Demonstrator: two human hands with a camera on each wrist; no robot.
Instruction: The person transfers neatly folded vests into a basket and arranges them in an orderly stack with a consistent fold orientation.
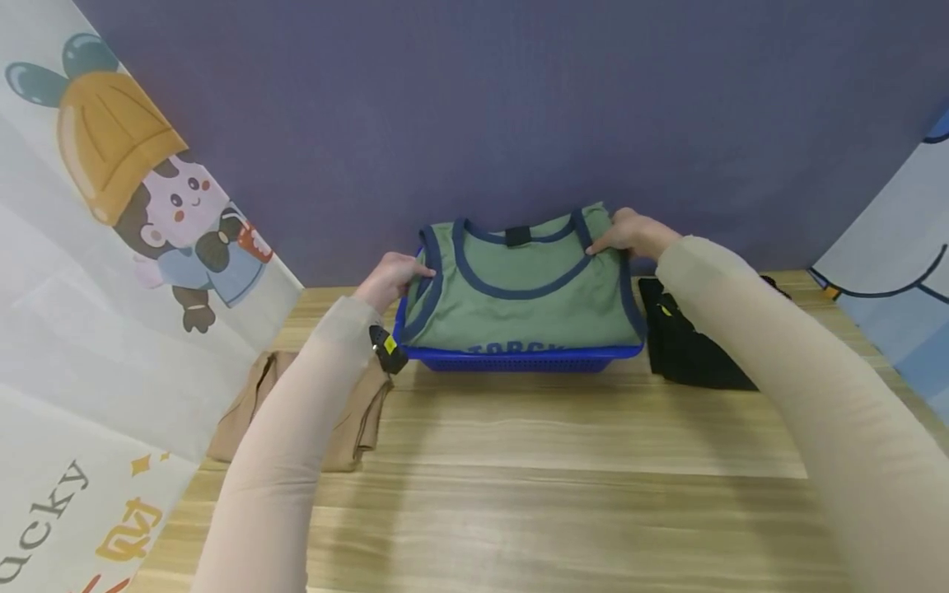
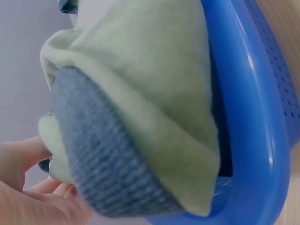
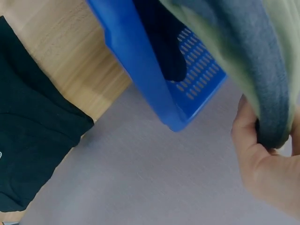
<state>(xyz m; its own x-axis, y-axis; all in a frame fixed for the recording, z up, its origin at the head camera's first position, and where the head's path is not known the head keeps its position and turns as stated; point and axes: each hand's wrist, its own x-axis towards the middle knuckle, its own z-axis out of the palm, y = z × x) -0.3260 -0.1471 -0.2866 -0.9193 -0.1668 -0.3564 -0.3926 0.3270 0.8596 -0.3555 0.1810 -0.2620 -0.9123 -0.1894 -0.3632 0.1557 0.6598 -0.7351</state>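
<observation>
A green tank top point(image 1: 519, 272) with dark blue trim lies over a blue plastic basket point(image 1: 519, 360), its printed lettering at the front rim. My left hand point(image 1: 395, 276) pinches the shirt at its left armhole edge; in the left wrist view the thumb and fingers of that hand point(image 2: 44, 192) hold the cloth beside the ribbed trim. With my right hand point(image 1: 633, 235) I pinch the right shoulder strap, raised above the back of the basket. In the right wrist view this hand point(image 3: 267, 164) grips the trim, and dark cloth point(image 3: 164, 51) shows inside the basket.
Folded brown cloth point(image 1: 363, 416) lies on the wooden table point(image 1: 519, 478) at the left, partly behind my left arm. A black folded garment point(image 1: 689, 346) lies to the basket's right, partly under my right forearm. A grey-blue panel point(image 1: 519, 107) stands behind the basket.
</observation>
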